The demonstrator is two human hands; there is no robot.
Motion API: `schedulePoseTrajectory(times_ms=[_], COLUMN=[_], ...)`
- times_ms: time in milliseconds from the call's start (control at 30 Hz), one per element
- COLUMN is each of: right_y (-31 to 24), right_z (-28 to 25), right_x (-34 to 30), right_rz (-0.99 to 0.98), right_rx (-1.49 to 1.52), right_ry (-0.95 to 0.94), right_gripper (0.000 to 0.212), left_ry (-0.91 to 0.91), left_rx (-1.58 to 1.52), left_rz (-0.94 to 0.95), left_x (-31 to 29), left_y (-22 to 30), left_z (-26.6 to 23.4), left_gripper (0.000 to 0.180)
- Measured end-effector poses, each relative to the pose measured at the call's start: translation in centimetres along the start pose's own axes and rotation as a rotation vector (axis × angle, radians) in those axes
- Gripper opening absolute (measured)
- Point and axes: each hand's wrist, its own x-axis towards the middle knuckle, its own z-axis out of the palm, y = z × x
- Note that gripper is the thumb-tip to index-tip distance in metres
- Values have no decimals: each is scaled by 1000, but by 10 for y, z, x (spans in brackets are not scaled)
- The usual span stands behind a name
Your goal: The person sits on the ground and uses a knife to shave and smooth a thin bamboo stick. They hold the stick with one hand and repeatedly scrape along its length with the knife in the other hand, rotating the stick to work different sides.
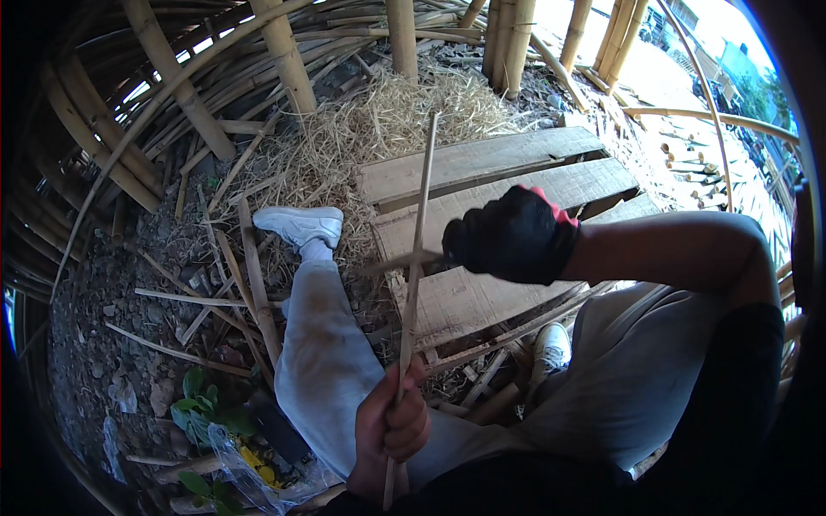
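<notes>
My bare left hand is closed around the lower part of a long, thin bamboo strip. The strip stands out away from me, its far end over the wooden slats. My right hand, in a black glove with red trim, is closed on a knife whose handle is hidden in the fist. Its blade points left and crosses the strip about midway; motion blurs it. Whether the edge bites into the strip, I cannot tell.
A low platform of wooden planks lies between my legs. Pale bamboo shavings heap behind it. Bamboo poles stand along the back. Loose strips, a leafy plant and a plastic bag lie at left.
</notes>
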Motion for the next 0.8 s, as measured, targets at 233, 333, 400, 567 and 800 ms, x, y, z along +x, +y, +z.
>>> schedulePoseTrajectory(times_ms=[233,333,400,567,800], right_y=[44,0,2,-14,-14], right_z=[-2,-10,-10,-20,-13], right_x=[2,-5,-2,0,10], right_rz=[291,-14,-1,67,19], right_rx=[-143,207,90,227,239], right_ry=[-116,-108,-155,-164,-171], right_gripper=[29,29,30,33,20], left_ry=[9,-57,-108,-237,-327], left_rx=[-79,-92,-158,-315,-410], left_rz=[17,-16,-37,-42,1], left_x=[9,8,8,12,12], left_y=[-10,-9,-7,-6,-2], left_z=[-6,-1,-2,-4,0], left_gripper=[25,25,25,23,19])
